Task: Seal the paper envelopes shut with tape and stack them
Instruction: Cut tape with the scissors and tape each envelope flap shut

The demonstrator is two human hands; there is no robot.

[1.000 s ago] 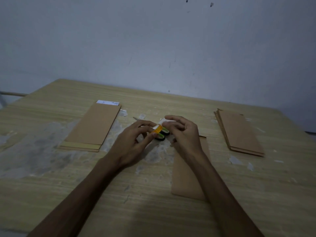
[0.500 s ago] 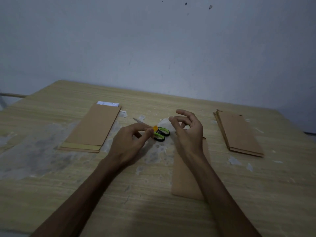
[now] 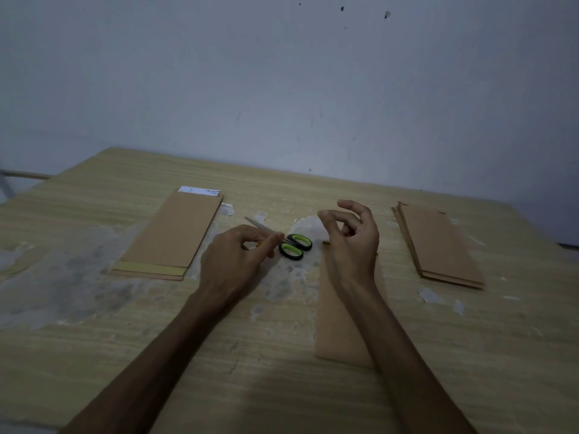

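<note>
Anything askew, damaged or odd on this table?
The wooden table has grey-white patches where its surface looks worn or crusted, with torn white scraps stuck near the right envelope stack. A white slip pokes out from behind the left envelope stack. Otherwise the stacks lie tidy.

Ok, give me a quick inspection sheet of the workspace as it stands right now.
Surface: wooden table, worn pale patches and scraps of residue.
Job's things: single envelope under the right forearm; envelope stack on the left, pale strip along its near edge; second stack on the right; small yellow-orange bit in the left grip, hard to identify.
Clutter: scissors with green-black handles, lying between the hands.
Grips: left hand pinching the yellow bit; right hand raised, fingers loosely curled, holding nothing visible.
Cables: nothing seen.
Surroundings: plain marked wall.
</note>
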